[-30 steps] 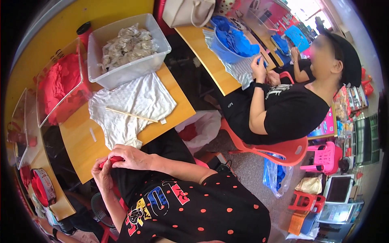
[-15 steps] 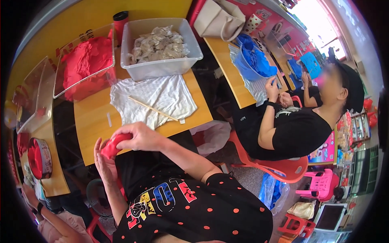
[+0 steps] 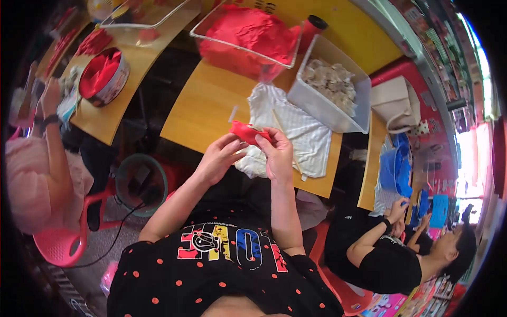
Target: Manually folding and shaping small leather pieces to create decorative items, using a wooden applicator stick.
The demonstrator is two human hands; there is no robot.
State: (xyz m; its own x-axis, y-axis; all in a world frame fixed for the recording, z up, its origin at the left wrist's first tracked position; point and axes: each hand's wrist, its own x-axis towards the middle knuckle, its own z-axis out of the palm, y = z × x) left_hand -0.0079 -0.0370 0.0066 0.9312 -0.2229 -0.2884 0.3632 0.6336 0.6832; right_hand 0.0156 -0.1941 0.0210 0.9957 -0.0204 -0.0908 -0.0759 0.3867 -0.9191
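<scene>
Over the table's front edge, my right hand (image 3: pixel 278 153) pinches a soft, limp red piece (image 3: pixel 247 132) between thumb and fingers. A pale greyish patch shows along its upper edge. My left hand (image 3: pixel 219 156) is at its lower left, fingers apart and stretched toward it; whether the fingertips touch it I cannot tell. Behind my hands a crumpled white cloth (image 3: pixel 314 140) lies on the wooden table (image 3: pixel 195 103). A thin wooden stick (image 3: pixel 277 119) rests on the cloth, partly hidden by my right hand. A small clear strip (image 3: pixel 233 113) lies left of the cloth.
A clear bin (image 3: pixel 244 51) heaped with red material stands behind the cloth. Right of it are a translucent tub (image 3: pixel 338 120) of small wrapped lumps and a red cup (image 3: pixel 311 33). Co-workers sit at both sides, one near a blue bucket (image 3: pixel 389 171). A round bin (image 3: pixel 163 185) stands on the floor.
The view has swung left, so the table appears further right. My hands have drawn apart, and the red piece, lumpy between both hands before, now looks flatter, with a pale patch showing.
</scene>
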